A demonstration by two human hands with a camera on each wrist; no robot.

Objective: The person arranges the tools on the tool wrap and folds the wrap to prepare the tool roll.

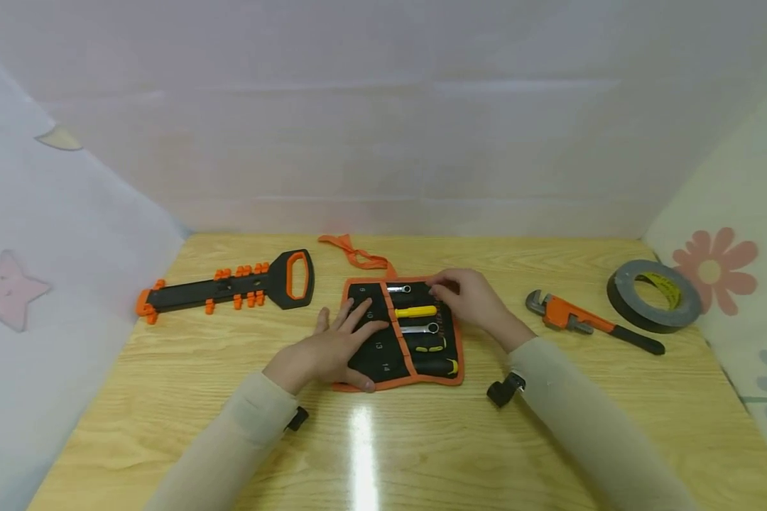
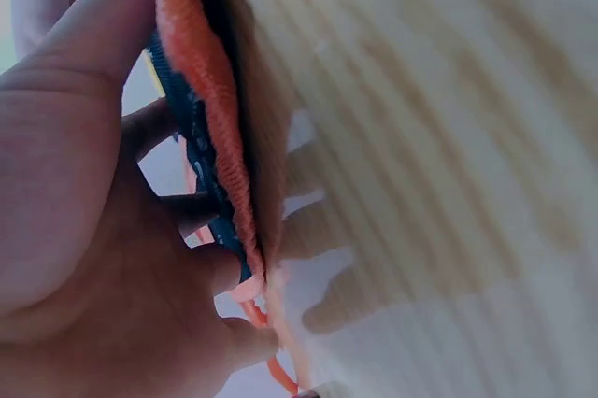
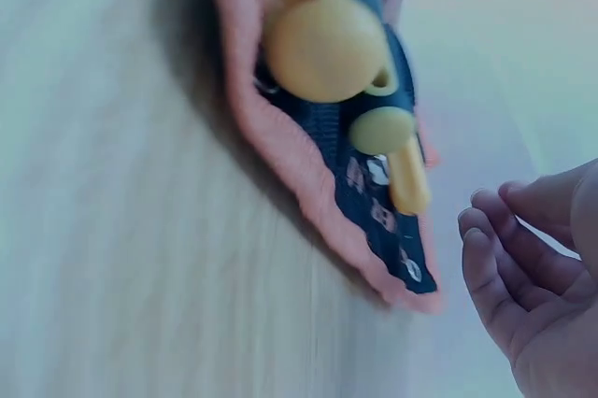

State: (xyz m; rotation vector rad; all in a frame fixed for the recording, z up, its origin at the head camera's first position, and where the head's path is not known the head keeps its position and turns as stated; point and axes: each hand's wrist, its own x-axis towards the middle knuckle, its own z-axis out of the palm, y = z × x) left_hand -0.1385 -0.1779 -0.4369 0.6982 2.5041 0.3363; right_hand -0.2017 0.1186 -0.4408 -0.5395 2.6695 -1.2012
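Note:
A black tool pouch with orange edging (image 1: 366, 287) lies spread on the table, its left part marked with numbers. In its pockets sit a small wrench (image 1: 399, 289), a yellow handle (image 1: 415, 311), a larger wrench (image 1: 420, 328), a black-and-yellow pair of handles (image 1: 430, 348) and a black handle with a yellow end (image 1: 437, 366). My left hand (image 1: 326, 353) rests on the pouch's left part with fingers spread. Over the pouch's far right corner is my right hand (image 1: 468, 298). The right wrist view shows its fingers loosely bent, nothing visible between them, beside the pouch edge (image 3: 290, 169).
An orange strap (image 1: 358, 257) trails from the pouch's far edge. At the left lies a black rack with orange clips and handle (image 1: 224, 289). To the right are an orange pipe wrench (image 1: 591, 321) and a roll of grey tape (image 1: 633, 301). Fabric-covered walls border the table.

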